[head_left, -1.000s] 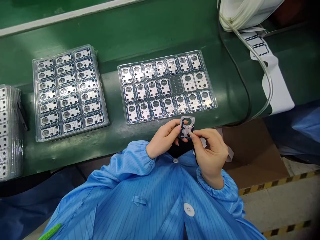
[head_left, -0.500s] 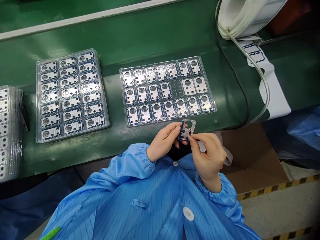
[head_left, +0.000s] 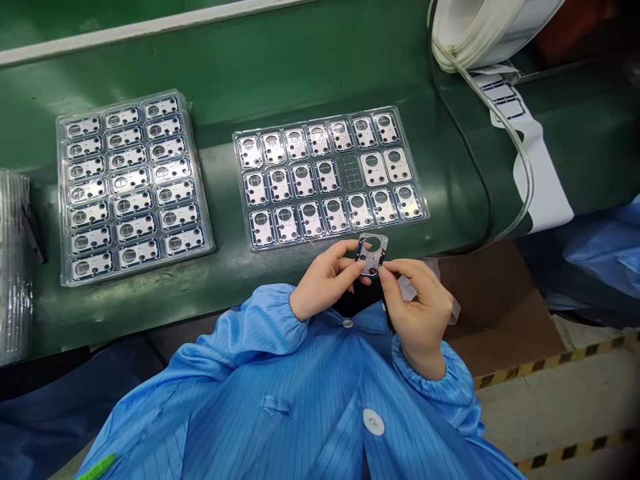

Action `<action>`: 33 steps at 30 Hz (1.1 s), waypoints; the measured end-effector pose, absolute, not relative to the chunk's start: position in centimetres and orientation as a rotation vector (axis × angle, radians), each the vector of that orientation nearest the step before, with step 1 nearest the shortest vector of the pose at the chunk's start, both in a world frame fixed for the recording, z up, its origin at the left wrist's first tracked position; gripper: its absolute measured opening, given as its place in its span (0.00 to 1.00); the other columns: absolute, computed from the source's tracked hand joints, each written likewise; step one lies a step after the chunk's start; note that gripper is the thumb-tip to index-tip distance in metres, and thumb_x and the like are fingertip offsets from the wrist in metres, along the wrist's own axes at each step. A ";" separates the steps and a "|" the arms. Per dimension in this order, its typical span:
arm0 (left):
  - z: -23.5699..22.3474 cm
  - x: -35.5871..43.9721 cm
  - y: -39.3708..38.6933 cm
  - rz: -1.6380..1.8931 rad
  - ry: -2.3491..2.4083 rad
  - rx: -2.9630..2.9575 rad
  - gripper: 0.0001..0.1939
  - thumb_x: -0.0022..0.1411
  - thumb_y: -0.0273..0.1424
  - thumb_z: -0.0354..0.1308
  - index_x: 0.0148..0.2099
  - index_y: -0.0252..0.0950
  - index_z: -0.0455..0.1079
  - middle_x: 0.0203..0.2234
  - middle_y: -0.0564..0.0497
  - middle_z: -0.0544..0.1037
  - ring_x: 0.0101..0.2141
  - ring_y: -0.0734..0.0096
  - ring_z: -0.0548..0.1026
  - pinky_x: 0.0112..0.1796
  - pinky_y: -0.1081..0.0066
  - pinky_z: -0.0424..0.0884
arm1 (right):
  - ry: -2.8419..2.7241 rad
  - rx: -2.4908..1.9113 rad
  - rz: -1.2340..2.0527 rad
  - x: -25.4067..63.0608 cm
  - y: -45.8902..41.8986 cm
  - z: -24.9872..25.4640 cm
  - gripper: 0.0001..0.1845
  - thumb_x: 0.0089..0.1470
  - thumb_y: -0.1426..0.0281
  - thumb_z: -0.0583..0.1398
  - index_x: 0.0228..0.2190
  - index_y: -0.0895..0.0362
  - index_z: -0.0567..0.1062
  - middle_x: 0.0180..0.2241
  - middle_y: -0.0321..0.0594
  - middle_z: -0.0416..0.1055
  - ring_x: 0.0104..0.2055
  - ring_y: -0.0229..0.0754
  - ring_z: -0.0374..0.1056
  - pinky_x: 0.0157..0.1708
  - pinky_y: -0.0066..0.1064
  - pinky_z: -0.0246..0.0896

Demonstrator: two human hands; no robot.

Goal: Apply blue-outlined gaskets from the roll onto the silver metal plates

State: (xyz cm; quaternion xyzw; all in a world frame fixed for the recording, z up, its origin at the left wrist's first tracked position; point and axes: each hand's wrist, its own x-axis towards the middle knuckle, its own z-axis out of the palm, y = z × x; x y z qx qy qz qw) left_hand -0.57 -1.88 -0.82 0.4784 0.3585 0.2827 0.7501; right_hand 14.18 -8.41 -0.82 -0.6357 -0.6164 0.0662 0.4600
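Observation:
My left hand point(head_left: 327, 275) is closed on a small silver metal plate point(head_left: 371, 255) with a large round opening. Its thumb lies on the front face, and some fingers are hidden behind. The plate is held tilted, near the bench's front edge. At its lower right corner, my right hand point(head_left: 419, 300) pinches a dark blue adhesive strip point(head_left: 383, 255) that runs along the plate's right edge. The strip's end is hidden by the fingertips. Just beyond the hands lies a clear plastic tray point(head_left: 254, 245) of similar plates, with one vacant pocket point(head_left: 352, 173) in its middle row.
A stack of filled trays point(head_left: 135, 263) stands to the left, with another stack point(head_left: 15, 267) at the far left edge beside a dark tool point(head_left: 34, 233). At right are a white label roll point(head_left: 493, 33), its backing strip point(head_left: 543, 173) and a black cable point(head_left: 470, 153).
The dark strip, which curved loosely over the plate's right side, now lies along its right edge. My right fingertips have shifted to the lower corner, and my left thumb has moved onto the plate's face.

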 end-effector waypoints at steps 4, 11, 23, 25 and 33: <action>-0.6 -0.6 -1.8 0.612 0.796 1.054 0.23 0.64 0.36 0.59 0.57 0.30 0.64 0.25 0.51 0.77 0.21 0.79 0.69 0.26 0.77 0.67 | -1.500 -1.578 0.204 14.7 -8.5 -0.9 0.04 0.58 0.71 0.62 0.34 0.53 0.79 0.33 0.38 0.79 0.36 0.43 0.75 0.39 0.36 0.70; -0.8 -0.6 -1.9 0.624 0.794 1.055 0.22 0.64 0.35 0.58 0.57 0.31 0.64 0.24 0.52 0.77 0.22 0.78 0.71 0.26 0.77 0.67 | -1.603 -1.517 0.163 15.4 -8.5 -1.0 0.07 0.58 0.73 0.61 0.37 0.52 0.79 0.34 0.39 0.79 0.36 0.43 0.75 0.40 0.38 0.70; -0.6 -0.7 -1.7 0.650 0.808 1.010 0.23 0.64 0.35 0.59 0.57 0.30 0.64 0.24 0.52 0.77 0.21 0.81 0.68 0.26 0.78 0.67 | -1.877 -1.444 -0.099 15.9 -8.6 -1.7 0.21 0.55 0.80 0.58 0.48 0.48 0.76 0.39 0.41 0.77 0.39 0.44 0.74 0.41 0.39 0.68; -0.6 -0.7 -1.7 0.656 0.810 1.007 0.24 0.64 0.36 0.59 0.58 0.30 0.64 0.24 0.52 0.77 0.21 0.81 0.68 0.27 0.78 0.67 | -1.848 -1.469 -0.098 15.8 -8.7 -2.1 0.24 0.55 0.80 0.57 0.49 0.47 0.75 0.43 0.42 0.75 0.40 0.43 0.73 0.41 0.39 0.69; -0.8 -0.7 -1.8 0.652 0.810 1.032 0.23 0.63 0.38 0.60 0.57 0.31 0.65 0.24 0.52 0.77 0.22 0.79 0.70 0.26 0.77 0.67 | -1.769 -1.561 -0.140 15.9 -8.6 -2.9 0.22 0.55 0.79 0.57 0.47 0.46 0.77 0.44 0.43 0.72 0.40 0.44 0.72 0.41 0.40 0.71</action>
